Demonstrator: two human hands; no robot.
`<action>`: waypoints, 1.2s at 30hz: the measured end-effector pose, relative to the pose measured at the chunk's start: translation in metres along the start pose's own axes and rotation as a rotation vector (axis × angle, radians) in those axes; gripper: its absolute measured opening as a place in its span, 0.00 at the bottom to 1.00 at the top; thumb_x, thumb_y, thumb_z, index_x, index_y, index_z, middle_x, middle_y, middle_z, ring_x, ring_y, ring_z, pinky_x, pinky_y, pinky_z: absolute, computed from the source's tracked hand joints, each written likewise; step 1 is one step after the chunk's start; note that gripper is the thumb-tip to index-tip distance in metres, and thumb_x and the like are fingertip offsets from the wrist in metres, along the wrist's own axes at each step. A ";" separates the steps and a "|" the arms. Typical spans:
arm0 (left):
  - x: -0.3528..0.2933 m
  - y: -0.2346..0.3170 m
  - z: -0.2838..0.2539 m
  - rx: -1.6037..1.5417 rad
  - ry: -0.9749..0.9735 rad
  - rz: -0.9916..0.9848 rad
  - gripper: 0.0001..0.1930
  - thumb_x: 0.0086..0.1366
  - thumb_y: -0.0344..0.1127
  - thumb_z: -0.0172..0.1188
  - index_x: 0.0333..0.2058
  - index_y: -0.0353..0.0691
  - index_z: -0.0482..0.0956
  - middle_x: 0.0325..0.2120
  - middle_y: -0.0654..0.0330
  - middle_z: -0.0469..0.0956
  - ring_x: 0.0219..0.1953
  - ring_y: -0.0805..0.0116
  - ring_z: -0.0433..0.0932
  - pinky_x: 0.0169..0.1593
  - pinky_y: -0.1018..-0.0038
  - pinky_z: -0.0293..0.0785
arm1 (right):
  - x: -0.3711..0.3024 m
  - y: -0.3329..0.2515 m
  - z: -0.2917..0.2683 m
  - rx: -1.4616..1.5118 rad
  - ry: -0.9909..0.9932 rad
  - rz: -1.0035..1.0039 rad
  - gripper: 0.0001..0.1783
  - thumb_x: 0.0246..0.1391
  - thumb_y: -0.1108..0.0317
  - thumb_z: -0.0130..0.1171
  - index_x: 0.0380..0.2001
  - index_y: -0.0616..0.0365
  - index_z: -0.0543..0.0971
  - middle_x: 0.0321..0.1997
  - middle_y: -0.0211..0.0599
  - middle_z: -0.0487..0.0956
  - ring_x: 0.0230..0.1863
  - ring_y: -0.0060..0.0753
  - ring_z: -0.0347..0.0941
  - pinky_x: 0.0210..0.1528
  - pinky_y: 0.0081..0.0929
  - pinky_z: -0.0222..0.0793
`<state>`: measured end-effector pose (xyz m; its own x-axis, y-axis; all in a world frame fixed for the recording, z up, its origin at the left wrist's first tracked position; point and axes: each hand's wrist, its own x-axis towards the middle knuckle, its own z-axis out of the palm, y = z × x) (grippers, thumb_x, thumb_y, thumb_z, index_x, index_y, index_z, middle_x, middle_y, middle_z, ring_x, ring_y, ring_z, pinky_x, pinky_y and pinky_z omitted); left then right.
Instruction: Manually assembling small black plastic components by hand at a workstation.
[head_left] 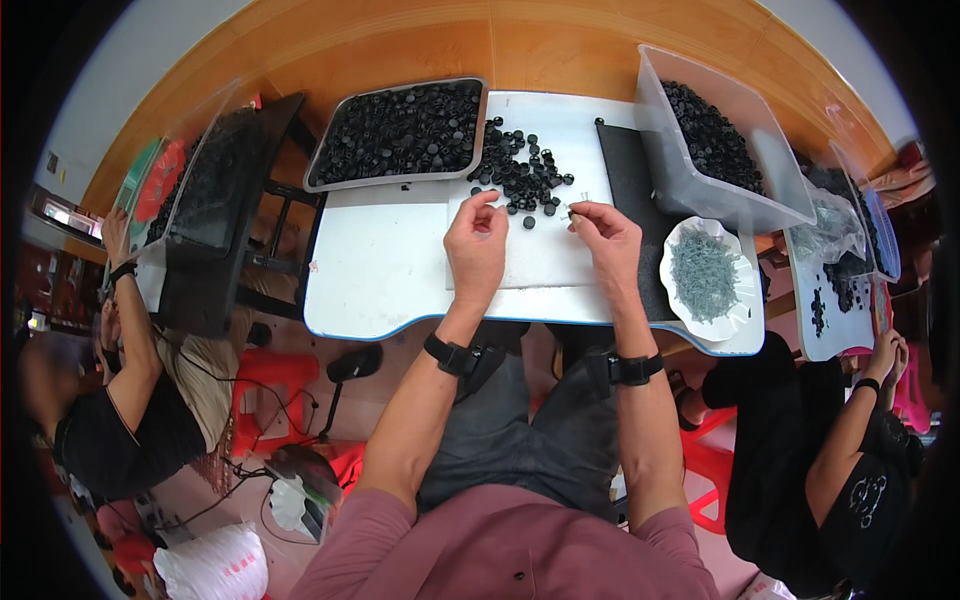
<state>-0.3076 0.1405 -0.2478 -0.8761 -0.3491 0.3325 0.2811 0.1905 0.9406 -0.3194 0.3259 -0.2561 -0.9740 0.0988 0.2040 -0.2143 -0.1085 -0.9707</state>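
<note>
Above the white table, my left hand [476, 248] is closed, thumb and fingertips curled together; whatever they hold, if anything, is too small to make out. It is beside a loose pile of small round black caps [528, 172]. My right hand [609, 240] pinches small clear plastic pieces [564, 211] at its fingertips, just right of the pile's near end. One black cap [529, 222] lies between the hands, nearer to me than the rest. To the right, a white scalloped bowl [746, 272] holds many thin, translucent grey-green plastic pieces [703, 272].
A metal tray [313, 184] heaped with black caps stands at the back left. At the back right, a clear plastic bin [715, 190] of black parts stands by a dark mat [632, 180]. Co-workers sit at tables on the left [140, 410] and right [840, 450].
</note>
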 end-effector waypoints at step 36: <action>0.005 -0.004 -0.010 -0.245 -0.509 -0.212 0.15 0.65 0.21 0.66 0.51 0.32 0.81 0.42 0.58 0.85 0.44 0.74 0.84 0.51 0.78 0.80 | -0.016 -0.014 0.017 -0.186 -0.008 -0.205 0.10 0.55 0.78 0.67 0.41 0.60 0.87 0.41 0.33 0.86 0.33 0.17 0.79 0.33 0.16 0.70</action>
<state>-0.3093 0.1285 -0.2492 -0.9833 0.1384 0.1183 0.1090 -0.0729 0.9914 -0.3017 0.3093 -0.2442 -0.9123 0.0922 0.3989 -0.3905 0.0966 -0.9155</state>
